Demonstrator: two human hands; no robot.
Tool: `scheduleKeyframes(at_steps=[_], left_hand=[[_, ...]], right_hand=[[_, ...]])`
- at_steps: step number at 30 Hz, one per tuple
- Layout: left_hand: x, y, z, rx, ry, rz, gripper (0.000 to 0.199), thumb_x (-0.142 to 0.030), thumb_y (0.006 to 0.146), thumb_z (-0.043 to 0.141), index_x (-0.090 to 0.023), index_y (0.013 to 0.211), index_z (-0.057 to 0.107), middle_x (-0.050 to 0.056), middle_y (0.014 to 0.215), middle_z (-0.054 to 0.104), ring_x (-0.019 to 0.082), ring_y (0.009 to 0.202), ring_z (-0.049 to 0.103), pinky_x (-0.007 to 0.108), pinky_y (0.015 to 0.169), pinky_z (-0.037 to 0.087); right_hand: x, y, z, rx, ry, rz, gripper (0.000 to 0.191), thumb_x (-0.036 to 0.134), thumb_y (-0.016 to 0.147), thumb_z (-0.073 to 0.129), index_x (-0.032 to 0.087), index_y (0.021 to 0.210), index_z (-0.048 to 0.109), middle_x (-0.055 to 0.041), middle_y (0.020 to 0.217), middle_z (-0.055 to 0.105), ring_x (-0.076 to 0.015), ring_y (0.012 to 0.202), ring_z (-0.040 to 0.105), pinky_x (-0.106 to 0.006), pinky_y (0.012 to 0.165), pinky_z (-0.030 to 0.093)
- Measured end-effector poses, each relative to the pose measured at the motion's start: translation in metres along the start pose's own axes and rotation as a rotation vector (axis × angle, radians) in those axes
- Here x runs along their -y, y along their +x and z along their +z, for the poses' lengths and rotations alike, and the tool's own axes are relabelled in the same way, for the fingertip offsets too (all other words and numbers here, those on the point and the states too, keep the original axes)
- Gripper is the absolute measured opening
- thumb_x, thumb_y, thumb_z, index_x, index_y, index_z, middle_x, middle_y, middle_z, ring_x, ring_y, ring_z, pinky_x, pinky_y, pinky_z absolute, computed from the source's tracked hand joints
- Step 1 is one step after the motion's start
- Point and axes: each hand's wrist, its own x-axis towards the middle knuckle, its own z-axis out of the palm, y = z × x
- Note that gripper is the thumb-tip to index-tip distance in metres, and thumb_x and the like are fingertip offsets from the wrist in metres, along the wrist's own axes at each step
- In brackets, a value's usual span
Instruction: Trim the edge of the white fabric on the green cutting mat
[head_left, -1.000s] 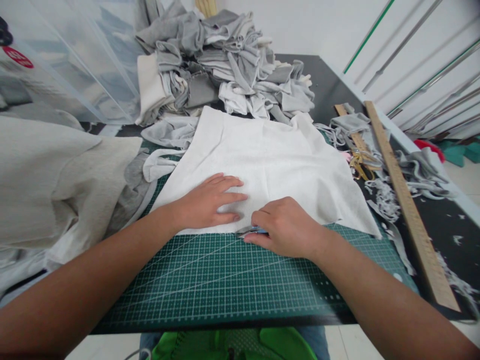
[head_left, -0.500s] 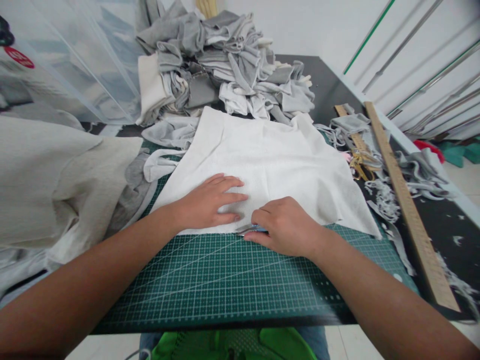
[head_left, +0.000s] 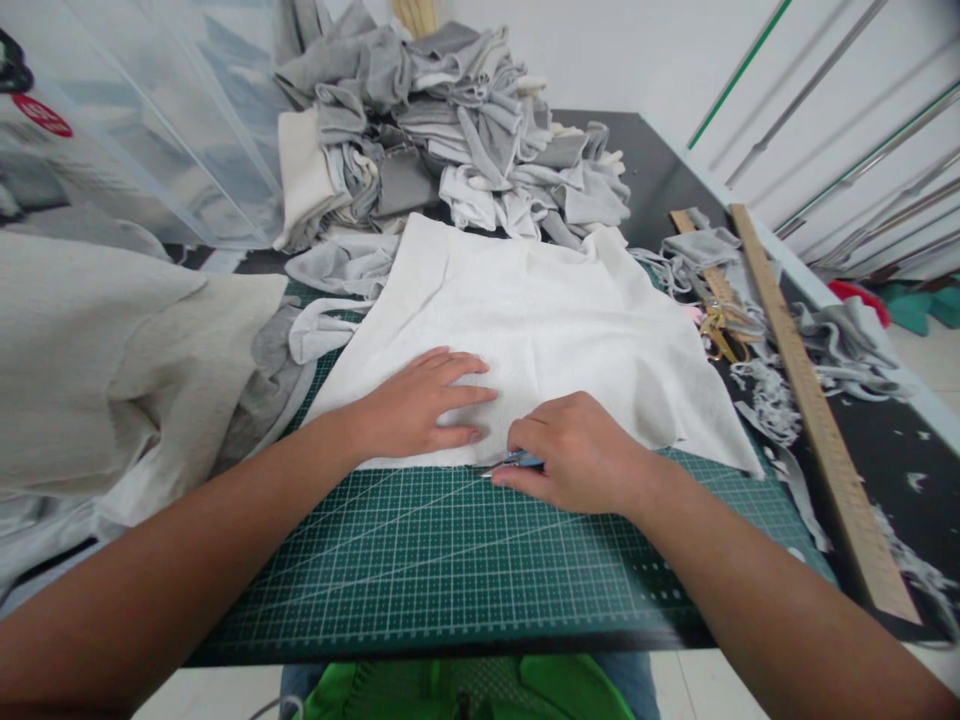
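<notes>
A white piece of fabric (head_left: 540,300) lies spread over the green cutting mat (head_left: 450,560). My left hand (head_left: 420,405) rests flat on the fabric near its front edge, fingers spread, holding nothing. Just to its right, my right hand (head_left: 574,455) is closed around a pair of thread snips (head_left: 521,459) with blue handles. The pointed metal blades poke out leftward at the fabric's front edge, over the mat. Most of the handle is hidden inside my fingers.
Grey and white cloth is heaped (head_left: 465,120) at the back. Beige fabric (head_left: 135,360) lies at the left beside a clear plastic bin (head_left: 187,120). On the right are a wooden ruler (head_left: 817,410), gold-handled scissors (head_left: 724,335) and fabric scraps (head_left: 772,400).
My right hand has shifted slightly to the right with the thread snips, whose blades now sit a little away from the fabric's edge. The left hand stays in place.
</notes>
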Motion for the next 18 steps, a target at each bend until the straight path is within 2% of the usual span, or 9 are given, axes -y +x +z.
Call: scheduleKeyframes(at_steps=[11,18], left_hand=[[0.0,0.0,0.0,0.015,0.012,-0.003,0.048,-0.049,0.088,0.059,-0.025,0.129,0.055,0.01,0.141,0.045,0.027,0.131,0.04,0.049,0.111,0.028],[0.001,0.0,0.001,-0.01,0.012,0.006,0.047,-0.051,0.089,0.057,-0.025,0.128,0.055,0.01,0.139,0.046,0.027,0.129,0.041,0.05,0.111,0.029]], right_hand=[[-0.001,0.002,0.004,-0.011,0.035,-0.012,0.037,0.054,0.088,0.054,0.018,0.085,0.063,-0.0023,0.071,0.068,-0.0193,0.068,0.062,-0.031,0.062,0.033],[0.009,0.003,0.006,-0.012,0.067,-0.073,0.038,0.052,0.09,0.051,0.018,0.076,0.062,-0.0008,0.06,0.063,-0.0166,0.059,0.058,-0.03,0.057,0.029]])
